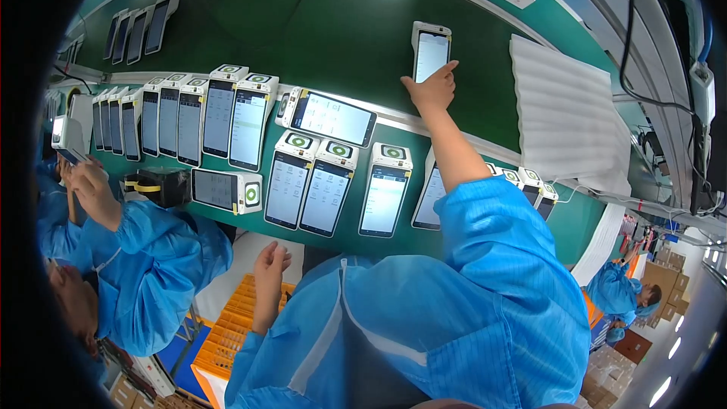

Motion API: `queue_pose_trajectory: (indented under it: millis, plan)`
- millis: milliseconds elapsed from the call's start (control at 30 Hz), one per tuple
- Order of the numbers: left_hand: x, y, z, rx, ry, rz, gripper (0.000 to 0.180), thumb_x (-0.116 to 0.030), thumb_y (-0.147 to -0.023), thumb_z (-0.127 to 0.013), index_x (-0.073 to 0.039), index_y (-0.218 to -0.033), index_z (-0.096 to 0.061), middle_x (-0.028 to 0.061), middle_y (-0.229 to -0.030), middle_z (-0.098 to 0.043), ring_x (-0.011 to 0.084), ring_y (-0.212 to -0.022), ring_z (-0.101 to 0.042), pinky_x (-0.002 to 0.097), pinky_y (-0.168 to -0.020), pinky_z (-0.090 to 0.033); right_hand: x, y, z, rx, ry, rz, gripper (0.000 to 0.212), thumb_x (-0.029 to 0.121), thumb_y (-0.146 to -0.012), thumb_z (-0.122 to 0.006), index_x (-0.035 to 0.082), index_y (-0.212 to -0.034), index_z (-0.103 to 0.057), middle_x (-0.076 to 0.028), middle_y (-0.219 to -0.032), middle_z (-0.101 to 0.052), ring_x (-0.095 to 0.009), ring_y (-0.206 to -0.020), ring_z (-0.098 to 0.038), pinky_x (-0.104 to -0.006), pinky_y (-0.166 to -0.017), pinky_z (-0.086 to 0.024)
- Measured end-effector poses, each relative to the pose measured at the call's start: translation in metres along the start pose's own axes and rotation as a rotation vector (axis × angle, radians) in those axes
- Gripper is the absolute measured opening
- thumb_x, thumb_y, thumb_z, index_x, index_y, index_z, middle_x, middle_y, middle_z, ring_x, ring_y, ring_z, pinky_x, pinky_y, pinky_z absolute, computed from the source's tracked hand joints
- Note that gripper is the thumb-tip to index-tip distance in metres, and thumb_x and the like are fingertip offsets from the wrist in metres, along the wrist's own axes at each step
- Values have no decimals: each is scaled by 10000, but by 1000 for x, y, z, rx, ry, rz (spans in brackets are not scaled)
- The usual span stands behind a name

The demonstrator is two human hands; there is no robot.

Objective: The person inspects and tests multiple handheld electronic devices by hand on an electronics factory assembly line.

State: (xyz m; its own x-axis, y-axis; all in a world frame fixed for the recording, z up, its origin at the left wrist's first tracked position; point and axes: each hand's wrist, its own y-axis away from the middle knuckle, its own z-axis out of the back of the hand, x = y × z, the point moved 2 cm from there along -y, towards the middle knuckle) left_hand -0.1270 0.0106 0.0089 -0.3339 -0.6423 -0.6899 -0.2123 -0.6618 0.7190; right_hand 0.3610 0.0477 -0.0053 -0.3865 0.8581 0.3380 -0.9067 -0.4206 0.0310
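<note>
On the dark green belt lies a white handheld payment terminal [432, 49] with a lit screen. My right hand [435, 89] reaches over its lower end, with thumb and fingers spread to either side. My left hand [270, 269] hangs before the bench's near edge, fingers loosely bent and nothing in them. Between my arms, more terminals rest on the green bench: a lit one [385, 193] alone, a pair side by side [327, 189], and one lying sideways [333, 117] behind the pair. Another terminal [434, 197] is partly hidden by my right sleeve.
Several terminals [250, 125] form a row at the left, and others [136, 34] lie on the belt's far left. White foam sheeting [560, 106] covers the right side. A co-worker's hand [95, 189] is near a terminal at the left. An orange crate [231, 333] stands below.
</note>
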Motion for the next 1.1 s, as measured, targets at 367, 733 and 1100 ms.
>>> queue_pose_trajectory:
  millis: [367, 733, 1100]
  plan:
    - [0, -19, -44, 258, 617, 371, 345, -242, -884, -564, 14, -1106, -498, 154, -1034, -590, 255, -981, -572, 373, -895, -447, -39, -6, 23, 148, -489, -257, 1008, 389, -546, -799, -100, -1284, -318, -256, -1194, -490, -329, -1141, -481, -360, -943, -407]
    - [-40, 34, -162, 218, -707, -577, 842, -375, -668, -743, 51, -1282, -356, 255, -1223, -456, 382, -1163, -418, 415, -960, -355, -86, 125, 146, -93, -465, 193, 954, 268, -578, -791, -63, -1316, -285, -232, -1222, -451, -320, -1117, -479, -359, -957, -379]
    - [-19, 9, -237, -228, -793, -579, 997, -242, -567, -783, 85, -1319, -217, 225, -1100, -462, 365, -1015, -464, 418, -885, -389, -137, 191, 166, 79, -610, 160, 852, 154, -606, -795, -40, -1287, -322, -141, -1150, -482, -200, -1014, -516, -305, -850, -438]
